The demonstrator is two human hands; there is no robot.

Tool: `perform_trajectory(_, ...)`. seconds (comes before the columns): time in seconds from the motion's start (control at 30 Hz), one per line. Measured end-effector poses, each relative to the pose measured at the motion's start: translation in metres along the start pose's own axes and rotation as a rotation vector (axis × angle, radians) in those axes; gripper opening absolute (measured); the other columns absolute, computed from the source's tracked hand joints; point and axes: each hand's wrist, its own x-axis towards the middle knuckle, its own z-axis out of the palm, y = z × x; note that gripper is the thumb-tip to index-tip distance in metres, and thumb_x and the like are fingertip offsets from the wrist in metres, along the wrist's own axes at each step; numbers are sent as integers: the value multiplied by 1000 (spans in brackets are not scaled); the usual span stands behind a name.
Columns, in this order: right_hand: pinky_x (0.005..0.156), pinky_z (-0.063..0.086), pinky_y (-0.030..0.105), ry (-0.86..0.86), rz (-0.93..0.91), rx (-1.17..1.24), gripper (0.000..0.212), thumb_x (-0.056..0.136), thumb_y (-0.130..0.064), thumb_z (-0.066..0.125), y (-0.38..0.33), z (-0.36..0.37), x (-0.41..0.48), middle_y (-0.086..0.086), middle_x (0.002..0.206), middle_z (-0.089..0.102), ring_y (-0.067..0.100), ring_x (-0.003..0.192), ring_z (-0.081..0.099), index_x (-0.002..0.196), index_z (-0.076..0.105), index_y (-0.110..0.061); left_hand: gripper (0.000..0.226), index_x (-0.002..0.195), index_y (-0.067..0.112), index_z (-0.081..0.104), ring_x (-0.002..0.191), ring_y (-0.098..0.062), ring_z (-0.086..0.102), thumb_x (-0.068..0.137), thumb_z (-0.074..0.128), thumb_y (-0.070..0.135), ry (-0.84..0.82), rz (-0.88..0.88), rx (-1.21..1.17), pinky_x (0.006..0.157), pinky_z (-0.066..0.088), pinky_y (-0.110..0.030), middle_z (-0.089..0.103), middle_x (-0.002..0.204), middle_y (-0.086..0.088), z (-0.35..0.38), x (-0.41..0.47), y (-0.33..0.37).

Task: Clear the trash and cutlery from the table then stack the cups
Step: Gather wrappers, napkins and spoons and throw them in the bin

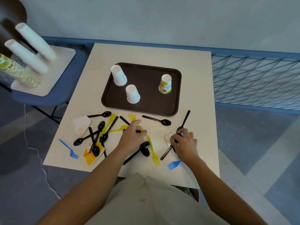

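1. Mostly untouched: black spoons [103,136], yellow forks [152,151], blue forks [69,149] and napkins [82,125] litter the near desk [194,88]; three inverted cups [133,94] stand on the far tray [146,106].
2. Right hand [184,142]: grip closed around black cutlery [168,151] by a napkin scrap.
3. Left hand [132,135]: fingers curled, pinching a black handle over a yellow fork.
4. Advice: gather handles parallel, lift clear of paper.

Only print I can spot is on the green and yellow cup [165,84] on the tray [146,104]. It's upside down and too blurry, can't make out the words
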Motion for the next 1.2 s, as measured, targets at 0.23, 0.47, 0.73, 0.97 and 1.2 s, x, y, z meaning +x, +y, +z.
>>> perform_trajectory(0.23, 83, 49, 32, 120, 9, 366, 9, 91, -19, 76, -13, -25, -2, -5, 112, 53, 18, 100, 54, 97, 72, -25, 62, 148, 36, 42, 102, -2, 59, 93, 68, 46, -25, -34, -45, 82, 44, -29, 60, 126, 10, 5, 6, 7)
perform_trajectory(0.47, 71, 46, 7, 116, 256, 743, 12, 94, -23, 71, -59, -43, 4, -11, 107, 59, 6, 86, 61, 94, 66, -34, 55, 135, 23, 54, 89, -15, 77, 88, 81, 27, 48, -134, -469, 81, 62, -31, 77, 98, -1, 25, 12, 20)
perform_trajectory(0.73, 80, 47, 10, 43, 270, 722, 28, 91, -4, 60, -51, -40, 25, -8, 111, 59, 3, 86, 58, 103, 70, -27, 17, 108, 14, 71, 67, -15, 65, 92, 72, 20, 275, -113, -467, 74, 61, -39, 64, 79, 1, 18, 25, 21)
perform_trajectory(0.97, 94, 50, 39, -52, 121, -3, 51, 92, 0, 56, 27, -45, 78, 10, 129, 44, 29, 110, 49, 136, 61, -23, 21, 94, 13, 67, 77, -27, 66, 89, 68, 34, 285, -49, -301, 87, 58, -58, 67, 89, -15, 10, 24, 22)
perform_trajectory(1.2, 86, 48, 39, -199, -131, -426, 34, 96, -12, 58, 43, -56, 96, 9, 125, 38, 27, 105, 44, 126, 54, -25, 31, 99, 8, 67, 74, -22, 62, 87, 68, 37, 252, -49, -283, 84, 58, -54, 67, 94, -16, 3, 27, 20)
